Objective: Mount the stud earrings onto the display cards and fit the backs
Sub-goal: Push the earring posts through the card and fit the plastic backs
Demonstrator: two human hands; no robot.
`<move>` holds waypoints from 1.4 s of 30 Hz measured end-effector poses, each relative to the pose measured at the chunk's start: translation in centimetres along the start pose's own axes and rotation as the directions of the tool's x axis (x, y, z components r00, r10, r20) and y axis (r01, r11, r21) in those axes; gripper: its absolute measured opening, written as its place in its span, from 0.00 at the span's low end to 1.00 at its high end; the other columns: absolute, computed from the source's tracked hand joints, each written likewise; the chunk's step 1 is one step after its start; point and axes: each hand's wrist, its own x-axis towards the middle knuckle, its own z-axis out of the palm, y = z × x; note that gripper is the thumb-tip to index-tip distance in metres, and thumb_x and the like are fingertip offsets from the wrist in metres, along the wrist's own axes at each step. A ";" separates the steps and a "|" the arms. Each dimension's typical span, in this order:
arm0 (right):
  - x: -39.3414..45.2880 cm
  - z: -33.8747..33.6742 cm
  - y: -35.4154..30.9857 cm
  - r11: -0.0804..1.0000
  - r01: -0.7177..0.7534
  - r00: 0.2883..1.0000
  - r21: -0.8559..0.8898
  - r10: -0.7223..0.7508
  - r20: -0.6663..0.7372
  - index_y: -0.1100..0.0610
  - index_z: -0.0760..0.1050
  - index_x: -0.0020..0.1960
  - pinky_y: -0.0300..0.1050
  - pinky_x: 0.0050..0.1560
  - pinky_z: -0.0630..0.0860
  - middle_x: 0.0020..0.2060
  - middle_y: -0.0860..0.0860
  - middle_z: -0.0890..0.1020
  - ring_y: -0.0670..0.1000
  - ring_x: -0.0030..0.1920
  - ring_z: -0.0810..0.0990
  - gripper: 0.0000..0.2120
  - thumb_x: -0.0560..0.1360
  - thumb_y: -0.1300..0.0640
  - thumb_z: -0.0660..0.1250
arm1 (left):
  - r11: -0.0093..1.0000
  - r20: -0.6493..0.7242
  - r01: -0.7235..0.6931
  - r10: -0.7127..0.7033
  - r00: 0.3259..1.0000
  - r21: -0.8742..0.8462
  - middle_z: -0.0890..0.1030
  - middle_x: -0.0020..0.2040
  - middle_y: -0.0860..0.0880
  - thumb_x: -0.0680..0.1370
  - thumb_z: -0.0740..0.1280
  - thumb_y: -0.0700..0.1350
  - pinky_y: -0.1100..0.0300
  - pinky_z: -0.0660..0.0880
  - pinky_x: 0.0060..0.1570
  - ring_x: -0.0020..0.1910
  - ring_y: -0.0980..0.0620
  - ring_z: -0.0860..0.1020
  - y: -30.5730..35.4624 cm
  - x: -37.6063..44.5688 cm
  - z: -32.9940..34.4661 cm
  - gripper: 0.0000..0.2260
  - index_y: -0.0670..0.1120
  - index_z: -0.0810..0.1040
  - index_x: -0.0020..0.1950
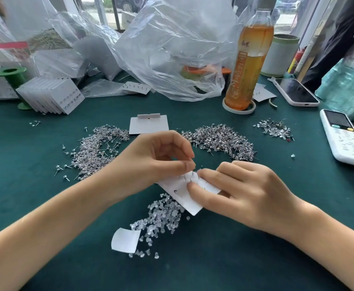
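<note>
A: Card (185, 191) sits over the backs (161, 215) on the counter (46, 259), pinned in my right hand (245, 190).
B: Left hand (157, 160)?
A: Pinching something at a post, too small to tell. I'd push straight, keeping the card flat.

Counting things on the green table (46, 206)

Two hands (157, 162), three heaps of earrings (100, 148), one heap of backs (161, 217), one bottle (248, 59), one phone (295, 91).

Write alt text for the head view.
Two bare hands work on a white display card over a green table: the right hand holds it while the left hand pinches at a stud post. Heaps of stud earrings and clear backs surround them.
</note>
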 end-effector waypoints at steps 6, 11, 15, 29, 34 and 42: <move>0.1 0.3 -0.3 1.000 0.005 1.000 -0.014 -0.005 0.005 0.56 0.83 0.46 0.44 0.26 0.71 0.32 0.53 0.81 0.53 0.27 0.71 0.12 0.69 0.69 0.67 | 0.999 0.017 -0.007 0.006 1.000 0.039 0.81 0.39 0.50 0.70 0.73 0.36 0.62 0.74 0.43 0.40 0.54 0.78 -0.3 0.0 0.2 0.06 0.45 0.80 0.42; 0.1 0.3 -0.4 1.000 -0.009 1.000 -0.007 0.009 0.010 0.56 0.83 0.46 0.45 0.26 0.71 0.32 0.53 0.81 0.52 0.27 0.71 0.12 0.70 0.69 0.67 | 0.999 0.033 -0.004 0.003 0.999 0.037 0.82 0.40 0.49 0.69 0.72 0.38 0.61 0.75 0.44 0.41 0.54 0.79 -0.6 -0.1 0.1 0.05 0.44 0.80 0.43; 0.0 0.3 -0.5 1.000 -0.011 1.000 -0.009 0.011 0.019 0.56 0.83 0.46 0.44 0.26 0.71 0.32 0.52 0.80 0.52 0.28 0.70 0.12 0.70 0.69 0.67 | 0.999 0.045 -0.015 0.014 0.999 0.030 0.82 0.40 0.49 0.71 0.73 0.36 0.61 0.76 0.46 0.42 0.54 0.79 -0.7 -0.1 0.1 0.05 0.45 0.80 0.43; -0.1 0.5 -0.7 0.999 -0.044 0.999 -0.005 0.044 0.011 0.55 0.83 0.47 0.43 0.27 0.70 0.33 0.52 0.82 0.52 0.28 0.70 0.12 0.73 0.68 0.65 | 0.993 0.093 -0.076 0.067 0.993 0.093 0.82 0.41 0.48 0.71 0.73 0.38 0.60 0.77 0.49 0.43 0.52 0.81 -1.0 -0.1 0.1 0.05 0.42 0.80 0.45; -0.1 0.4 -0.7 0.999 -0.036 0.999 0.008 0.036 0.013 0.56 0.83 0.47 0.44 0.26 0.71 0.32 0.52 0.80 0.53 0.27 0.70 0.12 0.71 0.69 0.66 | 0.994 0.070 -0.074 0.069 0.995 0.080 0.83 0.42 0.46 0.70 0.73 0.43 0.58 0.78 0.48 0.43 0.51 0.81 -1.2 -0.2 0.1 0.06 0.45 0.81 0.45; 0.0 0.3 -0.8 0.999 -0.046 0.999 0.001 0.046 -0.001 0.56 0.83 0.46 0.45 0.25 0.70 0.30 0.52 0.80 0.53 0.27 0.70 0.11 0.70 0.70 0.69 | 0.987 0.045 -0.119 0.115 0.992 0.108 0.83 0.39 0.50 0.69 0.73 0.41 0.68 0.75 0.41 0.41 0.55 0.81 -1.3 -0.2 0.5 0.05 0.44 0.82 0.44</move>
